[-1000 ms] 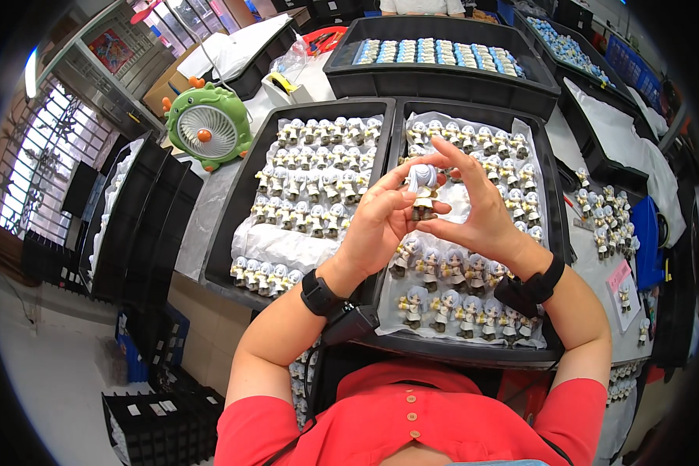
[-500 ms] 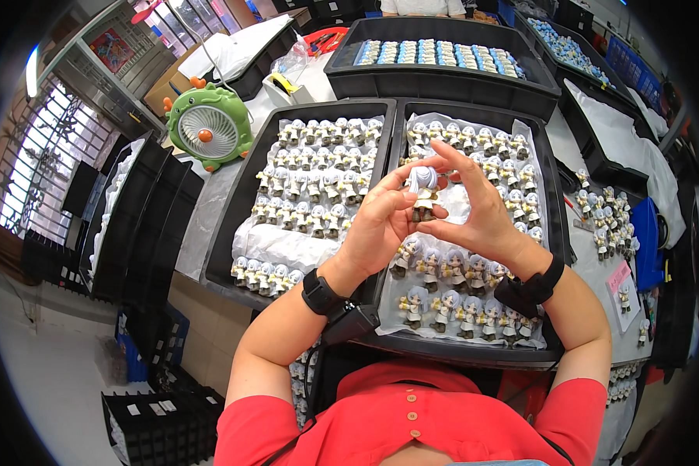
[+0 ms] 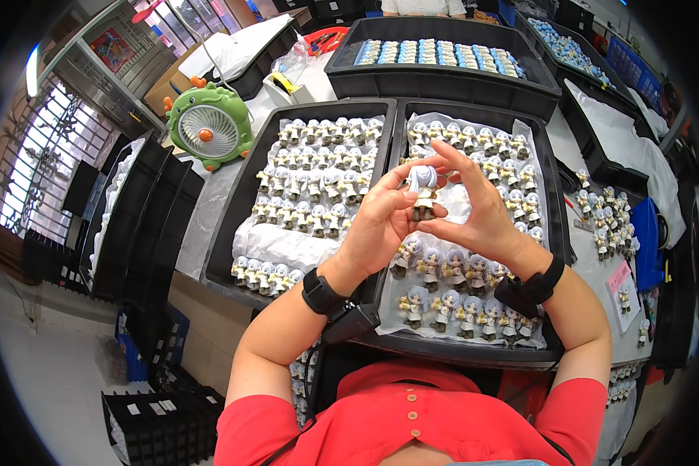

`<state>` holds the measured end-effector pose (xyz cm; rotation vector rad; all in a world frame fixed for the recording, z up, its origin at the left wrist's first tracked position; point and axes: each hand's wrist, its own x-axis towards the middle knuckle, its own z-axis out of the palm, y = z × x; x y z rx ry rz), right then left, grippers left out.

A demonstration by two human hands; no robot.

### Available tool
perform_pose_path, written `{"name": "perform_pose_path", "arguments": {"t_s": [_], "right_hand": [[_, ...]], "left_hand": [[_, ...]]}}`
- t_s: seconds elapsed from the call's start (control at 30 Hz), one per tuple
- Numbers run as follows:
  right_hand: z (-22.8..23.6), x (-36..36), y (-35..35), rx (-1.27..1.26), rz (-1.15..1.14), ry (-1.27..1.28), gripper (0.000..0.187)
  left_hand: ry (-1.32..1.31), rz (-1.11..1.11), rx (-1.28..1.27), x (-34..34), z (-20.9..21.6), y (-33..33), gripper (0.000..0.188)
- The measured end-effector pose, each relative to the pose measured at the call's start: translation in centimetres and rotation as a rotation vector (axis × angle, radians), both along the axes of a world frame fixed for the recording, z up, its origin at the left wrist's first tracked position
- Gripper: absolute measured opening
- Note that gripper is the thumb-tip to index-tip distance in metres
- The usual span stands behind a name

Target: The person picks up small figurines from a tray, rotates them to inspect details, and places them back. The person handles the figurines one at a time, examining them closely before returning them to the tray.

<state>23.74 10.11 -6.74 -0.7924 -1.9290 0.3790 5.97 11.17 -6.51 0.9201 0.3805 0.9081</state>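
A small figurine (image 3: 422, 190) with pale lilac hair, a white and gold outfit and dark boots is held upright over the right tray, its back turned to me. My left hand (image 3: 386, 213) grips it from the left, thumb against the hair, other fingers partly hidden behind. On the other side, my right hand (image 3: 478, 206) curves around it in a C shape, thumb at the boots and fingers by the head. Beneath my hands, the right black tray (image 3: 549, 256) carries rows of like figurines on white paper. Another such tray (image 3: 229, 225) stands beside it on the left.
A green fan (image 3: 208, 128) stands left of the trays. Behind them is a big black bin (image 3: 443, 87) of blue and cream pieces. Loose figurines (image 3: 610, 217) cluster at right, near a blue box (image 3: 646, 241). Black crates (image 3: 144, 225) are stacked at left. A person (image 3: 423, 8) is at the far side.
The figurine tilts very slightly between my fingers. Both hands stay in the same place, and the trays have not moved.
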Motion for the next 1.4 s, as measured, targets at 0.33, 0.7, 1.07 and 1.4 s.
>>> {"name": "perform_pose_path", "arguments": {"t_s": [0.33, 0.7, 1.07, 1.4], "right_hand": [[-0.4, 0.4, 0.2, -0.086, 0.042, 0.073, 0.08], [-0.1, 0.4, 0.1, -0.081, 0.049, 0.017, 0.083], [0.4, 0.4, 0.4, -0.149, 0.061, -0.031, 0.076], [1.0, 1.0, 0.3, -0.117, -0.039, 0.04, 0.062]], "left_hand": [[-0.003, 0.053, -0.006, 0.1, -0.2, -0.1, 0.054], [0.017, 0.048, -0.005, 0.1, -0.1, -0.2, 0.049], [-0.132, -0.088, 0.012, -0.4, 0.3, 0.3, 0.055], [0.472, 0.191, 0.096, -10.7, 6.5, 0.6, 0.048]]}}
